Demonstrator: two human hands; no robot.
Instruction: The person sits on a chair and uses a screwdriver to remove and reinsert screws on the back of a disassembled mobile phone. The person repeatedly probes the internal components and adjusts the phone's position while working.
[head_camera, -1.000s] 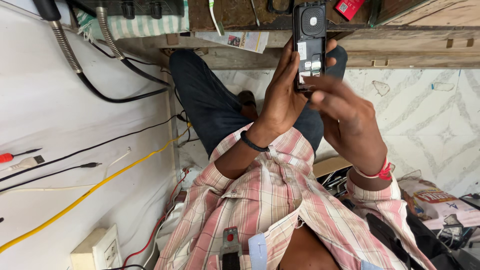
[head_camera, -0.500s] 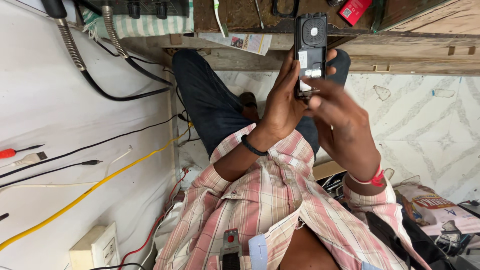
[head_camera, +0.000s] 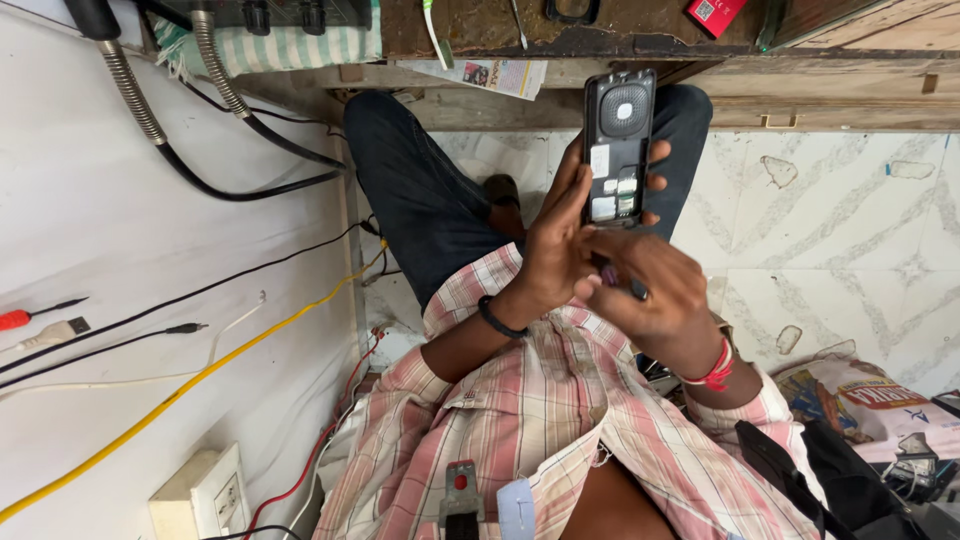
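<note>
The left hand (head_camera: 555, 245) is clamped on an opened black phone (head_camera: 618, 150); the right hand (head_camera: 650, 290) grips a small tool (head_camera: 622, 283) just below it.

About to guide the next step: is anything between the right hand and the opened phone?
Nothing visible does. The left hand holds the opened phone by its lower end; the right hand, pinching a small dark item, sits directly below it.

Above you, a small red packet (head_camera: 716, 12) with a white square code patch lies on the wooden worktop (head_camera: 850, 60). A printed paper leaflet (head_camera: 485, 75) hangs at its edge. The opened phone (head_camera: 618, 150) carries small white labels. At lower right lies a printed bag (head_camera: 865, 400), red and blue.
</note>
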